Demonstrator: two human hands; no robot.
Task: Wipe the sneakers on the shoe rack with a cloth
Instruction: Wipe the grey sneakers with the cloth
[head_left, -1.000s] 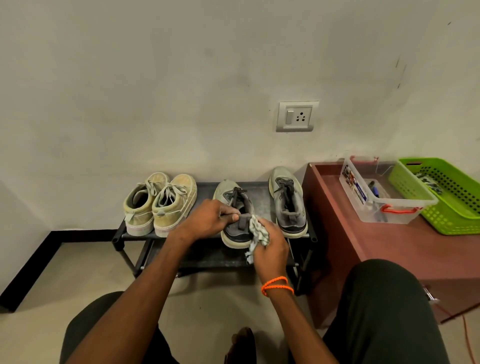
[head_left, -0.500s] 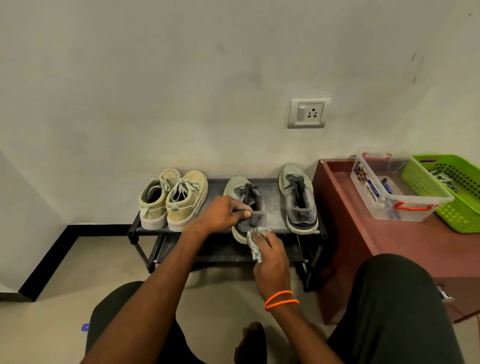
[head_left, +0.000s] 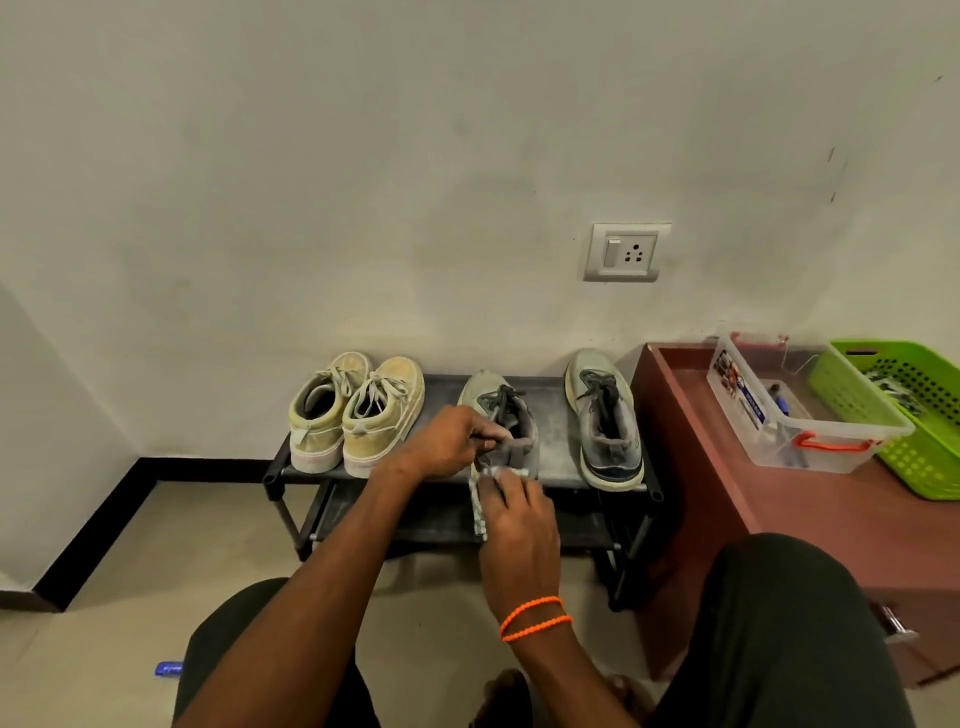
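Note:
A low black shoe rack (head_left: 553, 439) stands against the wall. On its top shelf sit a pair of yellowish sneakers (head_left: 353, 413) at the left and two grey sneakers. My left hand (head_left: 449, 441) grips the collar of the left grey sneaker (head_left: 501, 415). My right hand (head_left: 519, 525) holds a pale checked cloth (head_left: 478, 506) against that sneaker's heel; part of the cloth hangs below the shelf edge. The other grey sneaker (head_left: 605, 415) stands apart at the right.
A reddish-brown cabinet (head_left: 779, 509) stands right of the rack, bearing a clear plastic box (head_left: 810, 447) and a green basket (head_left: 930, 441). A wall socket (head_left: 626, 253) is above the rack. My knees frame the bottom of the view. A small blue object (head_left: 169, 669) lies on the floor.
My right hand with the cloth has slid from the sneaker's right side down to its heel. The view has shifted, so the rack now sits further right in the picture.

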